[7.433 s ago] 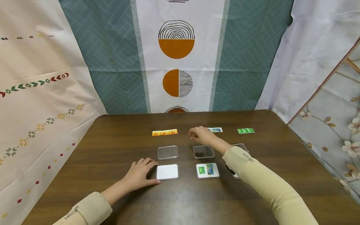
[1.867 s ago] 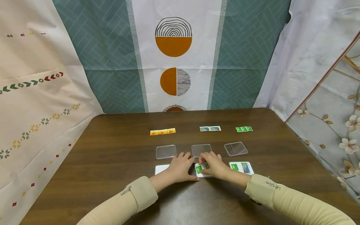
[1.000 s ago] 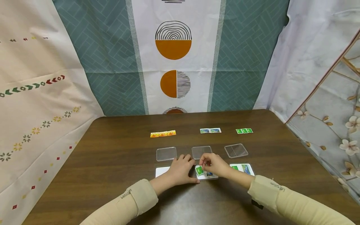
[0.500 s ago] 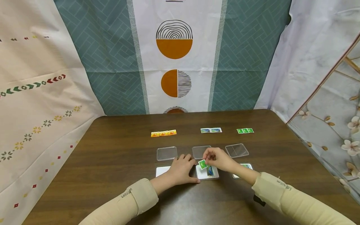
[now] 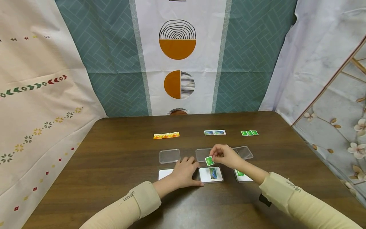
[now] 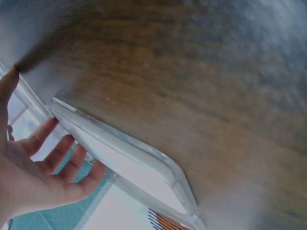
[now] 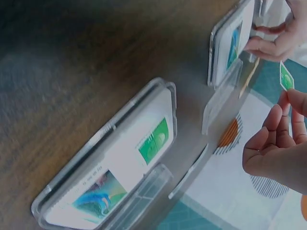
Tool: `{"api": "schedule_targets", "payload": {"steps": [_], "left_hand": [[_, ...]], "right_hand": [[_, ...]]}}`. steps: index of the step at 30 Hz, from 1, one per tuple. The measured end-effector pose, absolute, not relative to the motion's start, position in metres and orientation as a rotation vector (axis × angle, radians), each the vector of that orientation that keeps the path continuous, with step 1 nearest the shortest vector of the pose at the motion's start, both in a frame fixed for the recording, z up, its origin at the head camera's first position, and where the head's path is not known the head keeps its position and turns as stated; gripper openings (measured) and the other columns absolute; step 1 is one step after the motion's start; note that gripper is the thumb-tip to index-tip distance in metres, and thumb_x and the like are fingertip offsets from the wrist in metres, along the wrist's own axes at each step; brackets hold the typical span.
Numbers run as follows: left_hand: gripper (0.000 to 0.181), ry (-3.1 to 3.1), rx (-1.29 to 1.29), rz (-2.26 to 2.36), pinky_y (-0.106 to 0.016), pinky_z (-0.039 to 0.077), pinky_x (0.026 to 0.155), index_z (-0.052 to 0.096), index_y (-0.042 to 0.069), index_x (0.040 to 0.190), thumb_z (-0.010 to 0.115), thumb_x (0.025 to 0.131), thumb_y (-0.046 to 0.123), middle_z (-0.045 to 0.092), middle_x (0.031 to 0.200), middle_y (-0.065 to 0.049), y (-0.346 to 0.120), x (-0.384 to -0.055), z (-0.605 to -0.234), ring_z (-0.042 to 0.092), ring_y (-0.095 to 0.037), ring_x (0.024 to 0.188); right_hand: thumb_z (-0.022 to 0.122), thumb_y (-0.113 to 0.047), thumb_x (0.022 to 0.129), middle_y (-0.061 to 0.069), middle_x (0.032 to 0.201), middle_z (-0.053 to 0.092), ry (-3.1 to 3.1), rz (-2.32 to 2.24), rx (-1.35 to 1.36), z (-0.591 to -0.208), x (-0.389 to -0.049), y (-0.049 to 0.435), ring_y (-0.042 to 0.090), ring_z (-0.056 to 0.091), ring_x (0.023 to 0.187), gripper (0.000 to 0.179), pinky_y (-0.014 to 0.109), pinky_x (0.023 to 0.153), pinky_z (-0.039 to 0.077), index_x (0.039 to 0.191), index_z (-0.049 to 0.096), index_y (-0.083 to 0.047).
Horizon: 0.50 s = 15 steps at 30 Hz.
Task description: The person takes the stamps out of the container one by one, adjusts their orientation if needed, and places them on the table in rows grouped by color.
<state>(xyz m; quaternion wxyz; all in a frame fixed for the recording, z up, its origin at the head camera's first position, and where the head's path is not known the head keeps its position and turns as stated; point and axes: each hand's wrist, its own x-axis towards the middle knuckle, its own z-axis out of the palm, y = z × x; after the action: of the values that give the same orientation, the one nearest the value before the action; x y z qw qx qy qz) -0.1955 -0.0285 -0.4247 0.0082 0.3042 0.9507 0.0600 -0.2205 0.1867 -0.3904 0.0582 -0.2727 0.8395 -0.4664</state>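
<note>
Between thumb and fingertips, my right hand (image 5: 228, 157) pinches a small green stamp (image 5: 209, 161), raised just beyond the middle case. That clear case (image 5: 204, 178) holds a white card with a blue landscape stamp (image 5: 213, 173) on its right half; the left half is bare white. My left hand (image 5: 184, 173) rests at the case's left edge, thumb at the near corner and fingers spread toward the far corner. In the right wrist view the green stamp (image 7: 286, 77) sticks out from the fingertips. The left wrist view shows the left hand (image 6: 48, 167) with fingers apart beside the left case (image 6: 129, 167).
The left case (image 5: 164, 173) has a plain white card, partly behind my left hand. A right case (image 5: 243, 179) carries a green and a blue stamp. Clear lids (image 5: 169, 156) lie behind the cases. Farther back are rows of orange stamps (image 5: 166, 135), blue stamps (image 5: 214, 132) and green stamps (image 5: 249, 133).
The right hand has lifted the green stamp off the middle card and carried it up, away and slightly right. Since the oldest frame, the left hand has moved from the left case to the middle one.
</note>
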Motion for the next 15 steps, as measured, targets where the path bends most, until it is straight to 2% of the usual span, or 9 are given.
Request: {"api": "schedule_targets", "payload": {"steps": [15], "left_hand": [[0.067,2.976,0.926,0.206,-0.053,0.047,0.084,0.062,0.017,0.115,0.072,0.068,0.064,0.057,0.112,-0.003,-0.028,-0.195,-0.425,0.053,-0.023,0.102]], "right_hand": [[0.063,0.007,0.083,0.016,0.080,0.060,2.549,-1.491,-0.703,-0.380,-0.238,0.197,0.006,0.052,0.070,0.008,0.019,0.065,0.046,0.090,0.058,0.009]]}}
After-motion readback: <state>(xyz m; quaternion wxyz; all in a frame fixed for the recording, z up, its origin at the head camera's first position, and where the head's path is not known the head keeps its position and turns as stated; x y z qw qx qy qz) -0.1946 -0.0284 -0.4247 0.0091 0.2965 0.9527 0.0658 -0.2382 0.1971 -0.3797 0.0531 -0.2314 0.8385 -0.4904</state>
